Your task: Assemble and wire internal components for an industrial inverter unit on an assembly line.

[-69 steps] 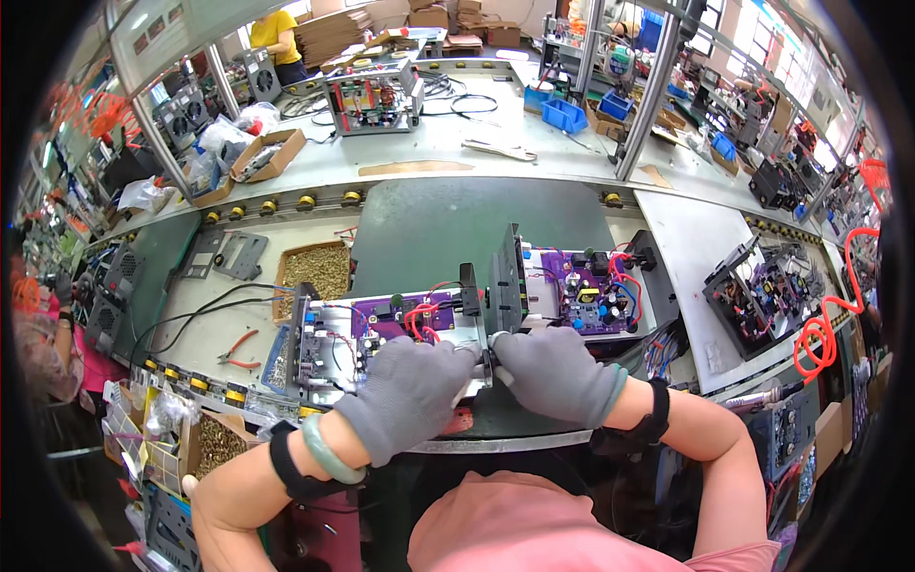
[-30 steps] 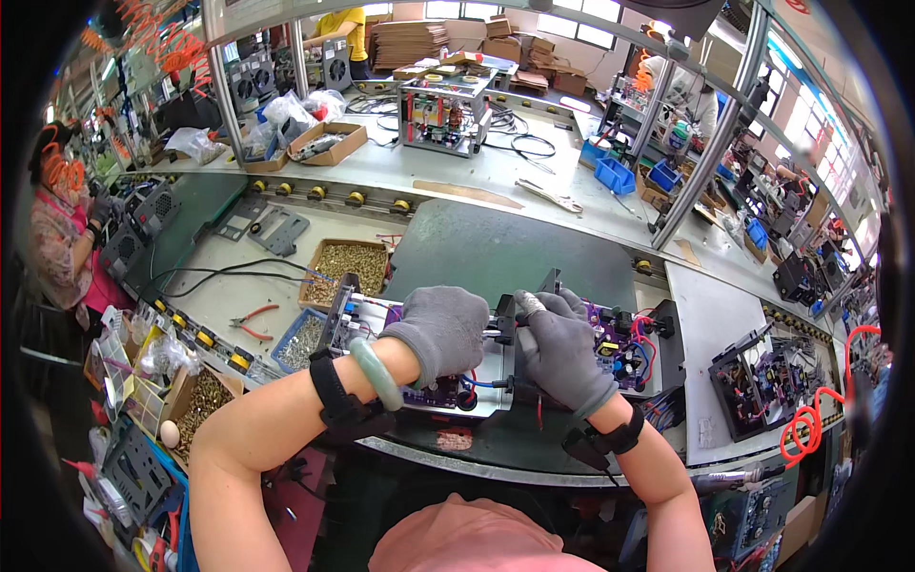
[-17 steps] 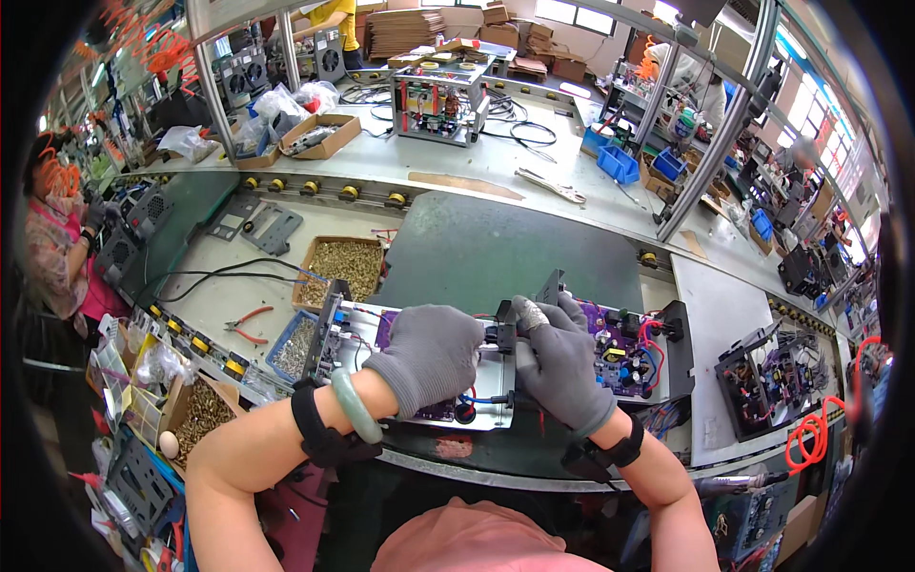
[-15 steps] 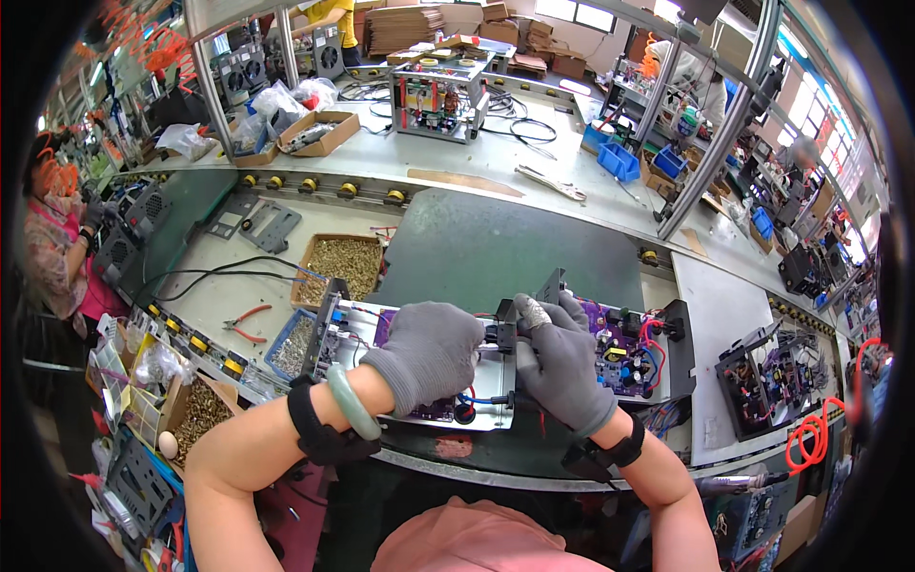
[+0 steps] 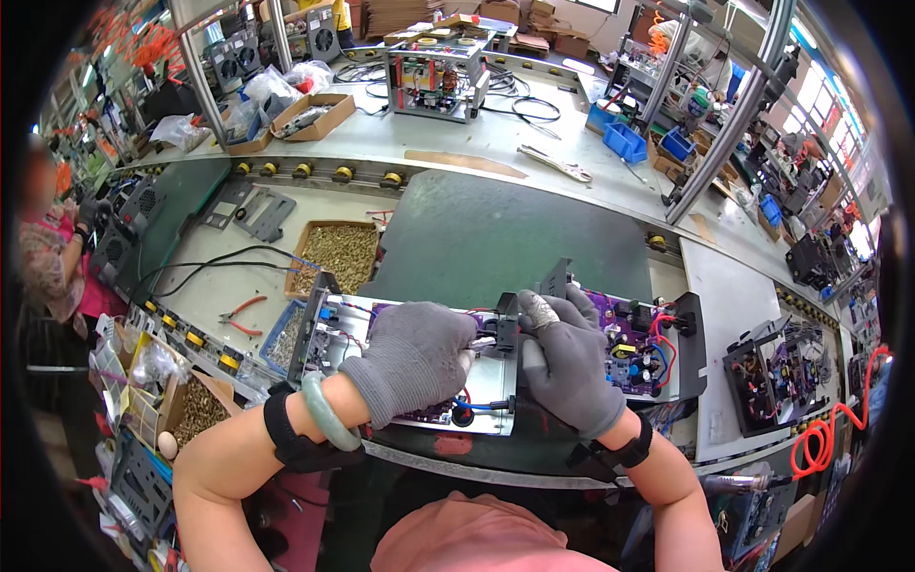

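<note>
Two open electronic units with purple circuit boards lie side by side in front of me. My left hand (image 5: 415,360), in a grey glove, is closed above the left unit (image 5: 491,391). A small metal piece shows by its fingertips, beside a black block on the unit's end; what the fingers grip is mostly hidden. My right hand (image 5: 572,360), also gloved and with a worn, whitish thumb tip, is closed around the left unit's upright black end panel (image 5: 507,329). Right of that hand sits the second unit (image 5: 639,343), with red and blue wires.
Beyond the units lies a dark green mat (image 5: 515,234). To the left are a box of brass-coloured parts (image 5: 338,253), red-handled pliers (image 5: 243,315) and a blue bin (image 5: 283,338). Another open unit (image 5: 777,372) stands at right, near a coiled red hose (image 5: 815,448). A co-worker (image 5: 57,248) is at far left.
My left hand and wrist have shifted slightly left and down over the left unit. My right hand keeps its place at the panel. The whole view has tilted a little.
</note>
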A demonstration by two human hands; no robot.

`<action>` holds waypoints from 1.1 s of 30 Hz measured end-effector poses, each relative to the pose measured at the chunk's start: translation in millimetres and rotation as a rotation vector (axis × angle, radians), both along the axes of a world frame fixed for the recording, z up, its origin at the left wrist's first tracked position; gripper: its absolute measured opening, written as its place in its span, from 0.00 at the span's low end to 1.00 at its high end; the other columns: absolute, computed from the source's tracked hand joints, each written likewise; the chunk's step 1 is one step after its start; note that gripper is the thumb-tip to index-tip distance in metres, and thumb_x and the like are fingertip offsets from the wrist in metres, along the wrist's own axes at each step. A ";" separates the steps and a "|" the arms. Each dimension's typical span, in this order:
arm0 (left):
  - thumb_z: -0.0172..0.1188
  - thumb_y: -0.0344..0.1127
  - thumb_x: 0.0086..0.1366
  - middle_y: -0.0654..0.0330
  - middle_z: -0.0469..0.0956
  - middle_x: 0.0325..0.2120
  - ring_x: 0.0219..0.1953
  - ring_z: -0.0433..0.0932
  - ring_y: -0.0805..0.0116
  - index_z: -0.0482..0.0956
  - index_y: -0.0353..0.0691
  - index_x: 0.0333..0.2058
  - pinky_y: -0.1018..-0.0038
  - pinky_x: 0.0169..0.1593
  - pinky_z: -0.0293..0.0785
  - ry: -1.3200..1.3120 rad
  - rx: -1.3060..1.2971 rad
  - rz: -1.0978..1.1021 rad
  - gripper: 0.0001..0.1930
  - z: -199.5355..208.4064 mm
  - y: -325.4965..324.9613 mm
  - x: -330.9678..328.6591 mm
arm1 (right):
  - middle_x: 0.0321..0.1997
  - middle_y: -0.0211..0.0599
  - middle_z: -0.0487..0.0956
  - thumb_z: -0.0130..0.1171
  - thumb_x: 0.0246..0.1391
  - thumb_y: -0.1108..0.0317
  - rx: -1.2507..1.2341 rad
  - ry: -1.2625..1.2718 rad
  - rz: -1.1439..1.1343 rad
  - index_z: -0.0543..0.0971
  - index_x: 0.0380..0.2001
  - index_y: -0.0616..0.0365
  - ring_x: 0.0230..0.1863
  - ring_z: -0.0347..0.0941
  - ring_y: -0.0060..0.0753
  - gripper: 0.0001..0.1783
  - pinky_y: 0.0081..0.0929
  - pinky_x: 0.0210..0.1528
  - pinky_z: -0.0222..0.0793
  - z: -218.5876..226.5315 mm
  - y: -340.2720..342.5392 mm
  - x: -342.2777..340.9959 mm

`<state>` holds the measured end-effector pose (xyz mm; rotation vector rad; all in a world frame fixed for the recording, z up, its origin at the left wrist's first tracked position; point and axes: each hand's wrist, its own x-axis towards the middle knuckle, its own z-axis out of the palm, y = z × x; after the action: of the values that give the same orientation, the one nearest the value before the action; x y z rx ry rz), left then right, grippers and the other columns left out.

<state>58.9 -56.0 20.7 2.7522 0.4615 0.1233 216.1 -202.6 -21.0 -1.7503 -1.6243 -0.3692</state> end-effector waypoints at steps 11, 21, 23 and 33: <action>0.63 0.35 0.55 0.50 0.75 0.21 0.28 0.79 0.48 0.77 0.38 0.25 0.55 0.33 0.73 -0.186 0.022 -0.091 0.07 -14.9 4.2 6.2 | 0.33 0.43 0.81 0.54 0.40 0.77 0.031 0.012 0.034 0.78 0.52 0.65 0.42 0.79 0.46 0.29 0.52 0.64 0.60 1.3 3.0 -0.1; 0.62 0.36 0.56 0.52 0.79 0.25 0.30 0.81 0.48 0.78 0.40 0.27 0.54 0.35 0.75 0.004 0.192 -0.153 0.06 -6.1 -2.7 10.5 | 0.33 0.45 0.81 0.55 0.42 0.78 0.087 0.029 0.031 0.79 0.52 0.63 0.38 0.79 0.47 0.28 0.51 0.63 0.63 2.2 1.3 -4.4; 0.62 0.37 0.57 0.52 0.80 0.26 0.32 0.81 0.49 0.78 0.41 0.28 0.55 0.35 0.76 0.034 0.236 -0.135 0.07 -8.4 -4.3 13.0 | 0.34 0.45 0.81 0.55 0.42 0.78 0.099 0.032 0.031 0.79 0.52 0.62 0.38 0.79 0.48 0.28 0.51 0.63 0.63 1.5 0.8 -5.2; 0.60 0.41 0.61 0.53 0.80 0.29 0.33 0.82 0.50 0.80 0.41 0.31 0.55 0.37 0.76 -0.039 0.150 -0.063 0.09 -3.5 -5.0 0.9 | 0.35 0.45 0.82 0.54 0.41 0.78 0.084 -0.003 0.019 0.81 0.50 0.61 0.42 0.79 0.46 0.27 0.49 0.64 0.62 0.1 -1.8 -2.0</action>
<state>59.7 -61.0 17.3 2.9015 0.3679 0.2028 214.1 -204.3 -20.9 -1.6716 -1.6030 -0.4250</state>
